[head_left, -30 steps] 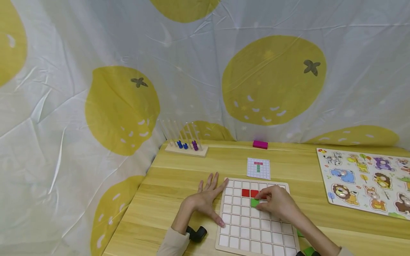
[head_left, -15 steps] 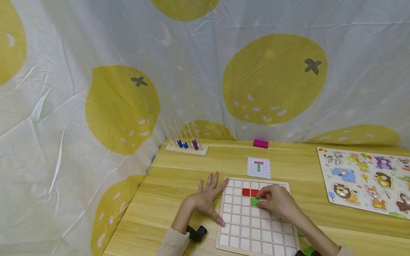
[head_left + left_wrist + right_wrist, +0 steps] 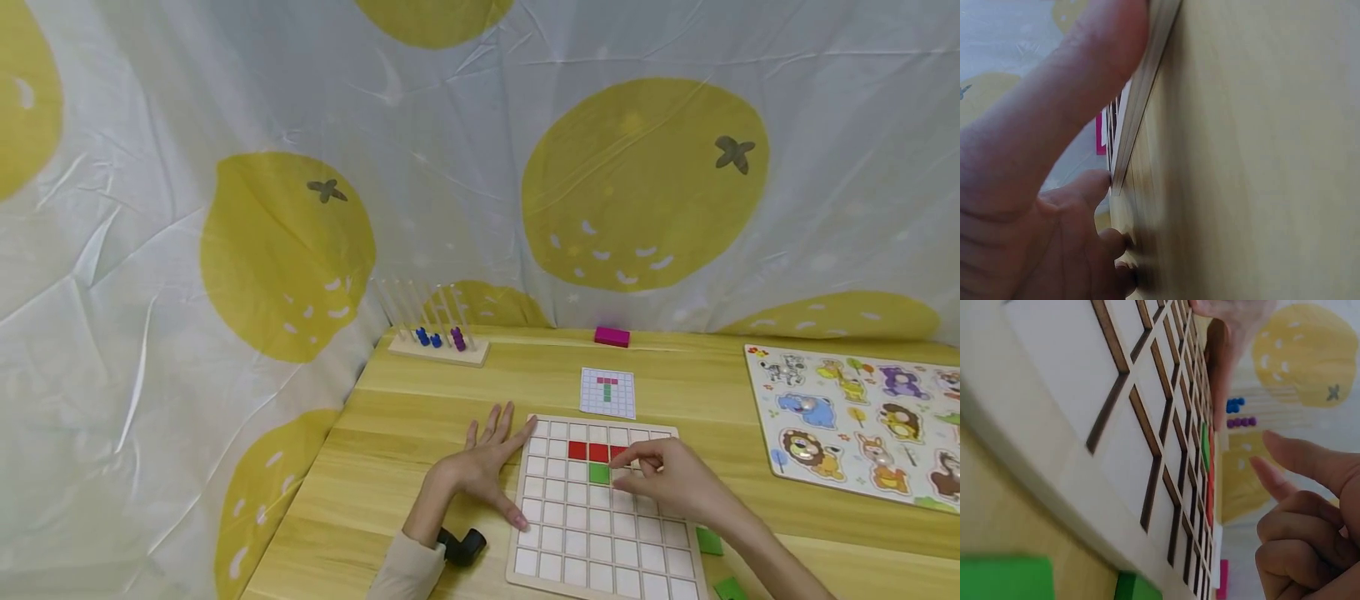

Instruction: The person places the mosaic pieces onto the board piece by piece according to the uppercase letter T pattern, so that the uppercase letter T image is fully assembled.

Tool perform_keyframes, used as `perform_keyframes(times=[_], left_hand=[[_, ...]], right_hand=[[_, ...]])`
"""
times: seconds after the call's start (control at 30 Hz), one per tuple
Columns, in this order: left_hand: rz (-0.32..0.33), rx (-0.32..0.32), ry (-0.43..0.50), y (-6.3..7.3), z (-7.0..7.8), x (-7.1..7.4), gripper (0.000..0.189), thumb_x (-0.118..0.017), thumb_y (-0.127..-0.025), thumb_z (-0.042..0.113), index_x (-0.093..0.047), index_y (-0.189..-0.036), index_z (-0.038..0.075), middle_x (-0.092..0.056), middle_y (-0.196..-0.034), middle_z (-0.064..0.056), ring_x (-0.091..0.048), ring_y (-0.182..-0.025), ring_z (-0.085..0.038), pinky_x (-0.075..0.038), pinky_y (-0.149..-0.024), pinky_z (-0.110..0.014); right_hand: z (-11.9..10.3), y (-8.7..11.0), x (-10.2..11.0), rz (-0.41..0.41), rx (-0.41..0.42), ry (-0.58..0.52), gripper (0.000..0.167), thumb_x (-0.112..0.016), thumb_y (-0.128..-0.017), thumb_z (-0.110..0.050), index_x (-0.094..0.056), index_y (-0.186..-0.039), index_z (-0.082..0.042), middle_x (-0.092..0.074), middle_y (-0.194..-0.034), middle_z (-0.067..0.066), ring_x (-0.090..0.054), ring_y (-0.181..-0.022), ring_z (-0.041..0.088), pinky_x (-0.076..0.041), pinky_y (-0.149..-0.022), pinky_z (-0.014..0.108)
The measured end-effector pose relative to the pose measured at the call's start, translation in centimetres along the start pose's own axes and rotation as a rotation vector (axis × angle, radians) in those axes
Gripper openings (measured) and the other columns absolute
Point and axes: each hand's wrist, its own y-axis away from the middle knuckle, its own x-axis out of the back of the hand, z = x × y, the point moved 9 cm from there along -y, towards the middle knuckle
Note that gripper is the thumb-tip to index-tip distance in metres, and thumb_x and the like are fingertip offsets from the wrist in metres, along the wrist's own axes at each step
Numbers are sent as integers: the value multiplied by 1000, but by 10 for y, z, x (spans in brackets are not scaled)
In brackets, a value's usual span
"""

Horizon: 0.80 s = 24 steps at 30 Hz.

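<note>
A wooden grid board (image 3: 576, 518) lies on the table, its white squares framed by thin ridges. Three red tiles (image 3: 577, 451) form a row near its far side, and a green tile (image 3: 598, 473) sits directly below the middle one. My left hand (image 3: 474, 477) is spread at the board's left side, thumb and index finger touching its edge. My right hand (image 3: 678, 479) hovers over the board just right of the green tile; in the right wrist view its thumb (image 3: 1310, 459) and index finger are apart with nothing between them, the other fingers curled.
Beyond the board lies a card (image 3: 607, 405) printed with a red and green T. A magenta block (image 3: 612, 337) and a peg rack (image 3: 438, 352) with beads stand farther back. An animal puzzle (image 3: 840, 417) lies right. Loose green tiles (image 3: 708, 541) rest beside the board's right edge.
My right hand has let go of the green tile and drawn back a little to the right, uncovering more of the red row. The left hand has stayed put.
</note>
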Motion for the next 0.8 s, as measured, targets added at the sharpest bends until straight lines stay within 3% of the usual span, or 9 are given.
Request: perform_keyframes(times=[0.27, 0.43, 0.53, 0.7, 0.8], left_hand=[[3, 3, 9, 0, 0, 0, 143, -96, -65, 50, 0, -168, 28, 22, -172, -15, 22, -160, -35, 13, -128, -63], [3, 2, 6, 0, 0, 0, 143, -96, -65, 51, 1, -168, 29, 22, -172, -14, 22, -160, -35, 13, -128, -63], [8, 0, 5, 0, -1, 0, 143, -96, -65, 51, 0, -168, 29, 21, -172, -15, 21, -160, -36, 11, -128, -64], [8, -9, 12, -1, -2, -1, 143, -96, -65, 51, -1, -168, 28, 21, -172, -16, 21, -160, -36, 11, -128, -64], [6, -10, 12, -1, -2, -1, 143, -96, -64, 51, 0, -168, 29, 22, -172, -15, 21, -160, -36, 11, -128, -64]], right_hand=[[17, 34, 26, -83, 124, -38, 29, -80, -90, -22, -75, -112, -4, -28, -62, -10, -25, -55, 1, -31, -51, 24], [40, 50, 40, -149, 197, -136, 31, -77, -91, -9, -70, -118, 6, -14, -62, 2, -18, -53, 12, -26, -48, 28], [54, 58, 46, -181, 197, -166, 33, -77, -89, -4, -68, -118, 9, -14, -64, 11, -18, -53, 19, -31, -54, 21], [73, 68, 47, -229, 138, -106, 34, -80, -88, -10, -71, -118, 3, -22, -62, 0, -26, -55, 7, -32, -63, 16], [80, 72, 43, -270, 134, -138, 33, -79, -89, -8, -71, -118, 3, -25, -59, 4, -31, -55, 4, -33, -62, 18]])
